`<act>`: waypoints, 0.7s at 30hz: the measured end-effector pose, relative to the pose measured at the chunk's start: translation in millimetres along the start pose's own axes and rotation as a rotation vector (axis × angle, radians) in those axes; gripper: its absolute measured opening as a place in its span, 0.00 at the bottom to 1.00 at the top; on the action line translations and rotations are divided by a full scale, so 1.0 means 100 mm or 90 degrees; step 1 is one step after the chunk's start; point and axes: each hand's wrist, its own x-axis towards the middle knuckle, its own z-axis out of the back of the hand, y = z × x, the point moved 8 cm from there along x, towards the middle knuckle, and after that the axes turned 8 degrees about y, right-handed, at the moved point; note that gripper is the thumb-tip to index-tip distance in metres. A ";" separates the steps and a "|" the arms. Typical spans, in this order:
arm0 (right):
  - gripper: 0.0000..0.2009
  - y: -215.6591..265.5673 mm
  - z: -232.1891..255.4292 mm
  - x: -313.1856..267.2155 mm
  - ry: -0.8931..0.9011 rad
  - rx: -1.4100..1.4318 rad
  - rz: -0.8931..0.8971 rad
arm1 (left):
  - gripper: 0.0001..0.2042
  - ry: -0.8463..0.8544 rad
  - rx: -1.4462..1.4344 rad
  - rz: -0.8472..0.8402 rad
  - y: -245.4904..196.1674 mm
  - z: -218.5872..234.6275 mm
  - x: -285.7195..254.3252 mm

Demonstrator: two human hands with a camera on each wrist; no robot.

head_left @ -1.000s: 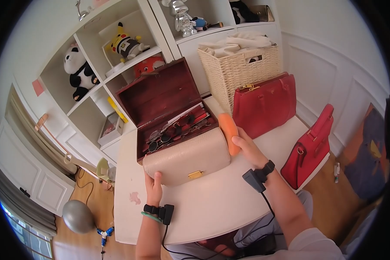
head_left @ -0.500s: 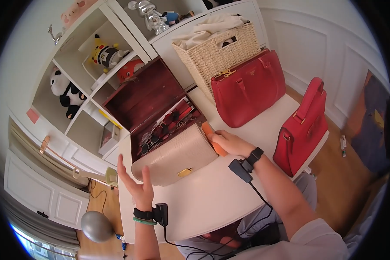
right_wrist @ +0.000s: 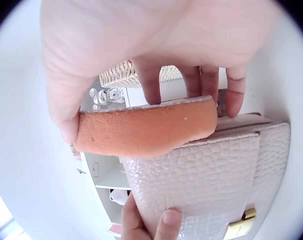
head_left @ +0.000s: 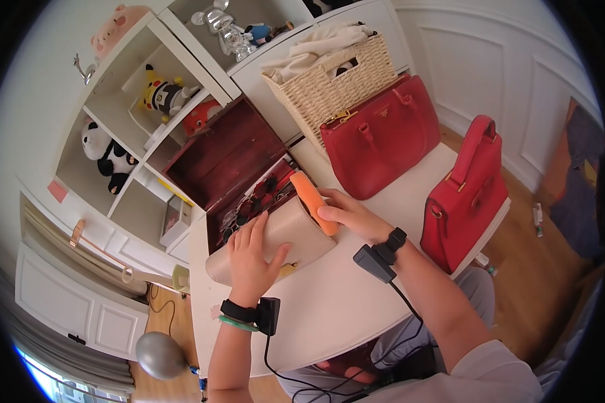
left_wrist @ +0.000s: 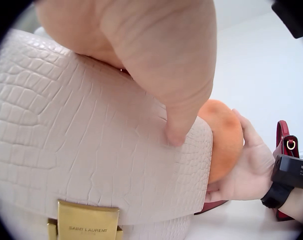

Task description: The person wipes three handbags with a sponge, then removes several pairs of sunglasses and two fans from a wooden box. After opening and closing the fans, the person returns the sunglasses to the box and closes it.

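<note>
Surface [head_left: 329,302]: white, near edge cut off by the person's lap and cables.
Left hand [head_left: 252,252]: fingers spread flat on top of the cream bag, thumb pressed to its front flap; grips nothing.
Cream bag [head_left: 296,232]: crocodile-grain, lying on the surface just in front of the case; gold clasp [left_wrist: 86,222] partly cut off at the frame edge in the left wrist view; near side mostly hidden under the left hand.
Right hand [head_left: 349,215]: thumb and fingers curled round the orange sponge, holding it.
Orange sponge [head_left: 312,201]: at the bag's right end, touching its top edge; far side hidden by fingers in the right wrist view.
Wooden case [head_left: 228,168]: open, contents dark and too small to make out.
Red handbags [head_left: 383,138]: right and far, well apart from both hands.
</note>
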 end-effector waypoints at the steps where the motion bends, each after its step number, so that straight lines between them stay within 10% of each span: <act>1: 0.35 -0.01 0.00 0.00 0.000 0.002 -0.002 | 0.32 -0.007 0.001 -0.001 -0.01 0.01 0.00; 4: 0.36 -0.01 0.03 -0.02 0.026 0.010 -0.057 | 0.31 -0.017 0.005 -0.005 -0.01 0.00 -0.01; 6: 0.38 -0.24 -0.02 -0.18 0.107 0.017 -0.399 | 0.31 -0.025 0.008 -0.007 -0.02 0.01 0.00; 10: 0.37 -0.25 0.01 -0.21 0.088 -0.062 -0.441 | 0.31 -0.023 0.012 -0.005 -0.02 0.03 0.01; 12: 0.34 0.07 -0.03 -0.07 0.053 0.073 -0.104 | 0.31 -0.023 0.012 -0.004 -0.01 0.03 0.00; 15: 0.30 0.07 -0.02 -0.06 0.034 0.109 -0.086 | 0.32 -0.017 0.021 -0.001 -0.02 0.03 0.00; 21: 0.32 -0.16 0.00 -0.18 0.067 0.035 -0.368 | 0.33 0.130 -0.052 0.030 -0.02 0.01 0.17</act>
